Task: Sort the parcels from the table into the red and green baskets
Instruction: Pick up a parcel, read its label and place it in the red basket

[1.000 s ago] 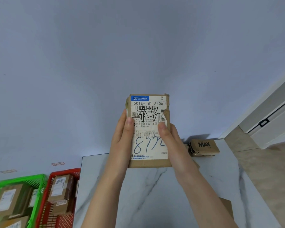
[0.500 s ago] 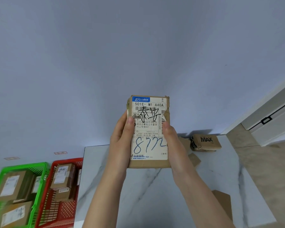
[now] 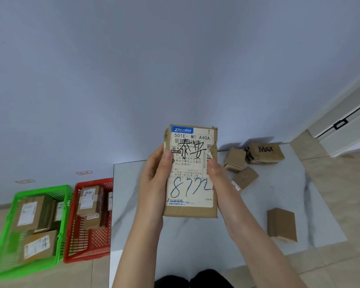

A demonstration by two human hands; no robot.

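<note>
- Parcel (image 3: 192, 173) up in the air above the marble table (image 3: 195, 235), label facing the person, "8772" scrawled across it in blue.
- Left hand (image 3: 154, 179) grips its left edge, right hand (image 3: 219, 181) its right, thumbs pressed on the label.
- Four more boxes lie on the table's right side.
- Green basket (image 3: 15, 206) and red basket (image 3: 87, 242) sit on the floor, left of the table, both holding parcels.

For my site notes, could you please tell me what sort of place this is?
Probably an ordinary room used for parcel sorting: a marbled table, a green basket and red basket of labelled boxes on the floor, a courier-labelled parcel in the left hand and right hand.
</note>
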